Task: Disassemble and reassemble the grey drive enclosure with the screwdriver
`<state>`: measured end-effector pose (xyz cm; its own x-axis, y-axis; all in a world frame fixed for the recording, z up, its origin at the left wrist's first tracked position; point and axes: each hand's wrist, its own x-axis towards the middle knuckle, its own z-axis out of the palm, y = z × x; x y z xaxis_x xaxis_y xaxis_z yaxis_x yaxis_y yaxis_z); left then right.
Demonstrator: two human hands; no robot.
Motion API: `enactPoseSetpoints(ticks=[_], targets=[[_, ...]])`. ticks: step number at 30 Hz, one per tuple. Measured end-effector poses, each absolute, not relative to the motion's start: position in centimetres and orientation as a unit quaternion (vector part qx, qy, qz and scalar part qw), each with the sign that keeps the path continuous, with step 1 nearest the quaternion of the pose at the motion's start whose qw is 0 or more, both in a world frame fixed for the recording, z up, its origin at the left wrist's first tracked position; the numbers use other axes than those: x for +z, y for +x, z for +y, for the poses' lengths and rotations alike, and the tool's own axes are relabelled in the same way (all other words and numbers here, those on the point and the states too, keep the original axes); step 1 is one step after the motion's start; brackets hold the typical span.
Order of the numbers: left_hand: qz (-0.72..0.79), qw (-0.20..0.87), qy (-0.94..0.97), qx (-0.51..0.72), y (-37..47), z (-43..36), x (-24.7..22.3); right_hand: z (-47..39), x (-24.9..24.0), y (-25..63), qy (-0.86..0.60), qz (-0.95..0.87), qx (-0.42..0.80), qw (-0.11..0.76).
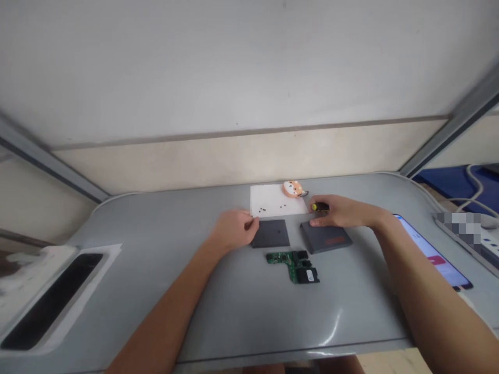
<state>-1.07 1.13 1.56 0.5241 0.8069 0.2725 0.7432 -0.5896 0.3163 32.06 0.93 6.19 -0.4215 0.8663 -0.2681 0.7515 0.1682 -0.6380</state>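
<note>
My left hand (236,228) has its fingers curled at the lower left corner of a white sheet of paper (268,202), thumb and index finger about its edge. That thumb is also at the upper left corner of a flat dark grey cover (271,234). In my right hand (337,210) is a screwdriver (320,206) with a black and yellow handle, its shaft not visible. The right thumb rests on the top edge of a dark grey casing (327,238) with reddish marking. Below both parts lies a green circuit board (292,262) with black components. Several tiny dark screws (262,210) lie on the paper.
An orange and white animal-faced case (293,189) stands on the paper's far right corner. A lit phone (432,252) lies at right, near a white power strip (468,234) with cables. At left is a black phone-like slab (52,301) on white material. A wall closes the back.
</note>
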Motion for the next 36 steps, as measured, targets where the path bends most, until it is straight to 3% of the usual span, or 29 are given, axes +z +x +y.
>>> enactPoseSetpoints(ticks=[21, 28, 36], targets=[[0.437, 0.103, 0.867, 0.215, -1.2, 1.4, 1.1, 1.4, 4.8, 30.2, -0.51, -0.777, 0.332, 0.16], [0.437, 0.113, 0.865, 0.221, -1.1, 1.2, 1.1, 1.2, 5.6, 30.7, -0.528, -0.768, 0.341, 0.122], [0.451, 0.122, 0.851, 0.24, -0.8, 1.1, 0.6, 1.1, 5.2, 29.9, -0.51, -0.779, 0.335, 0.142]])
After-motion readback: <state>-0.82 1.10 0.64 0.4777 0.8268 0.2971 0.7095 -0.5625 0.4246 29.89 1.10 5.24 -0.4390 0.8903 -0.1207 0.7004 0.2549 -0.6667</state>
